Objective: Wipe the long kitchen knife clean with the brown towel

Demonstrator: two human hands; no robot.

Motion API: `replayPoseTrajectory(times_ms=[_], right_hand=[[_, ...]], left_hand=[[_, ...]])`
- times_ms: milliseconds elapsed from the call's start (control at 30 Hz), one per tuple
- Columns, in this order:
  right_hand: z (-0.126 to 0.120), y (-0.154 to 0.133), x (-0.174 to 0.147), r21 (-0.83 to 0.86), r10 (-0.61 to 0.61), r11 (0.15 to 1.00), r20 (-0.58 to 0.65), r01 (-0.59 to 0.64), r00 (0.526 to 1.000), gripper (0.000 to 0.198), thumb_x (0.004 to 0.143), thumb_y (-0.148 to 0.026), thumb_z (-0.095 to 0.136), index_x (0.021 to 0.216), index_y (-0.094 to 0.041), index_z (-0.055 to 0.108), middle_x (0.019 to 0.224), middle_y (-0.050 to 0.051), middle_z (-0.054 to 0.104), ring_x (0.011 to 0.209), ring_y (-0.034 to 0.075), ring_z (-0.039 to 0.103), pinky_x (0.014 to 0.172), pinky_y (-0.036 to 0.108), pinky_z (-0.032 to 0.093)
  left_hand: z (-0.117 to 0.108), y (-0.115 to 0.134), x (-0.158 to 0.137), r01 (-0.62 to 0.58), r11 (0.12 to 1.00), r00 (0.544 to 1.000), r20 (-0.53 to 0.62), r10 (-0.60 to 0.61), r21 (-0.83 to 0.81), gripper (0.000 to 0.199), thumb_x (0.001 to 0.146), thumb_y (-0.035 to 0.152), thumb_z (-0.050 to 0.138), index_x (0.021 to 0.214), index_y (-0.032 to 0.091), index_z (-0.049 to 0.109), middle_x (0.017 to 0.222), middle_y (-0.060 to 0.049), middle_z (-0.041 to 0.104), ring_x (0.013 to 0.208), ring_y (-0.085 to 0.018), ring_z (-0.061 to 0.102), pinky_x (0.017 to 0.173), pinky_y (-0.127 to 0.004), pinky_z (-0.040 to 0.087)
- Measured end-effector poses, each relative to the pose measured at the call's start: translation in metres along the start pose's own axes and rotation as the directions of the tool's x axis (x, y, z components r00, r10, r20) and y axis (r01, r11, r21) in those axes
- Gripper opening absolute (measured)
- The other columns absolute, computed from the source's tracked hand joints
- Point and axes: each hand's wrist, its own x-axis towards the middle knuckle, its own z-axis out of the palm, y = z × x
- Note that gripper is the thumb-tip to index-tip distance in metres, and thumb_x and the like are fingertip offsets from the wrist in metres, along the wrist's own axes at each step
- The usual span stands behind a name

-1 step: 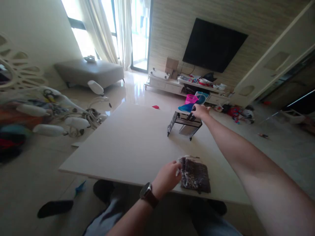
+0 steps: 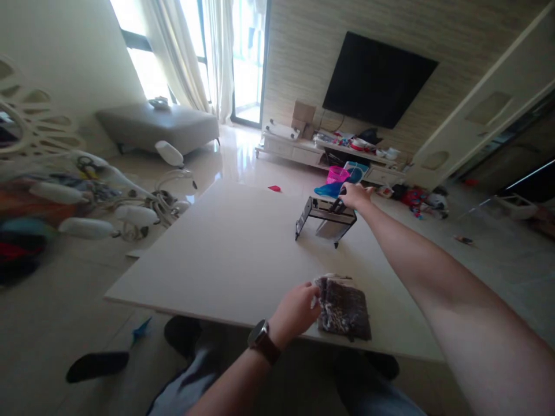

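Pale table (image 2: 225,242) is filling middle of frame; dark television (image 2: 380,80) is hanging at upper right. Right of center, your right hand (image 2: 358,197) is clasping dark handle (image 2: 336,204) atop metallic-looking stand (image 2: 328,216), fingers curling around it. Lower right of center, your left hand (image 2: 298,309) is touching brown folded cloth (image 2: 347,309), fingers bunching; pinch cannot be told. Stand is probably handling stiff, fairly light: grip by handle. Cloth is likely yielding, soft: grip by folded edge.

Head cam looks fwd & down across table (image 2: 195,248) from its near edge, w/ wall (image 2: 299,63) in bkgd.
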Motion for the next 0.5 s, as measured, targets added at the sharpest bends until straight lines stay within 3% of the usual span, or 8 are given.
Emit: replayPoseTrajectory(times_ms=[100,200,267,333,400,467,500], right_hand=[[-0.031,0.0,0.004,0.054,0.025,0.998,-0.09,-0.02,0.996,0.024,0.083,-0.024,0.067,0.107,-0.019,0.066,0.103,0.011,0.07,0.107,0.027,0.057,0.101,0.052,0.028],[-0.087,0.002,-0.002,0.162,0.028,0.987,-0.252,0.014,0.967,0.023,0.084,-0.019,0.065,0.104,-0.01,0.065,0.102,0.013,0.07,0.102,0.022,0.058,0.1,0.052,0.027],[-0.127,0.01,-0.017,0.254,0.021,0.963,-0.386,0.085,0.922,0.025,0.083,-0.019,0.065,0.104,-0.005,0.063,0.102,0.015,0.069,0.099,0.02,0.059,0.093,0.047,0.033],[-0.16,0.026,-0.044,0.344,0.024,0.915,-0.568,0.211,0.823,0.029,0.083,-0.02,0.065,0.107,-0.004,0.061,0.102,0.014,0.068,0.095,0.017,0.06,0.089,0.042,0.037],[-0.174,0.048,-0.082,0.392,0.071,0.849,-0.748,0.354,0.66,0.027,0.081,-0.019,0.067,0.106,-0.009,0.059,0.1,0.011,0.067,0.09,0.015,0.061,0.086,0.036,0.041],[-0.165,0.072,-0.131,0.508,0.28,0.732,-0.831,0.454,0.48,0.022,0.081,-0.021,0.068,0.098,-0.015,0.055,0.098,0.009,0.064,0.078,0.012,0.062,0.076,0.03,0.047],[-0.152,0.082,-0.158,0.602,0.436,0.637,-0.796,0.481,0.42,0.021,0.081,-0.022,0.068,0.094,-0.018,0.052,0.094,0.006,0.063,0.069,0.011,0.061,0.07,0.029,0.048]], left_hand=[[0.005,-0.001,0.006,0.011,0.999,0.999,-0.03,-0.012,-0.043,0.015,0.085,0.021,0.057,0.095,0.022,0.068,0.099,-0.005,0.068,0.088,-0.018,0.063,0.078,-0.027,0.046],[0.012,-0.004,0.009,0.018,0.999,0.999,-0.05,-0.02,-0.044,0.014,0.084,0.021,0.057,0.093,0.021,0.068,0.098,-0.005,0.068,0.088,-0.019,0.063,0.077,-0.027,0.046],[0.014,-0.006,0.009,0.021,0.999,0.998,-0.058,-0.023,-0.032,0.013,0.083,0.021,0.058,0.091,0.021,0.068,0.096,-0.006,0.069,0.087,-0.019,0.064,0.077,-0.028,0.046],[0.016,-0.008,0.009,0.03,0.999,0.997,-0.063,-0.032,-0.029,0.013,0.083,0.02,0.057,0.09,0.02,0.068,0.094,-0.007,0.07,0.087,-0.02,0.064,0.077,-0.029,0.046],[0.019,-0.008,0.01,0.063,0.996,0.997,-0.047,-0.066,-0.057,0.013,0.084,0.022,0.057,0.091,0.02,0.069,0.095,-0.008,0.072,0.089,-0.021,0.065,0.078,-0.03,0.046],[0.025,-0.008,0.012,0.153,0.979,0.988,-0.008,-0.156,-0.138,0.016,0.084,0.023,0.057,0.095,0.018,0.068,0.095,-0.009,0.073,0.087,-0.022,0.066,0.076,-0.03,0.047],[0.029,-0.008,0.013,0.216,0.959,0.976,0.016,-0.217,-0.185,0.018,0.085,0.024,0.057,0.097,0.017,0.067,0.096,-0.01,0.073,0.087,-0.022,0.066,0.076,-0.03,0.047]])
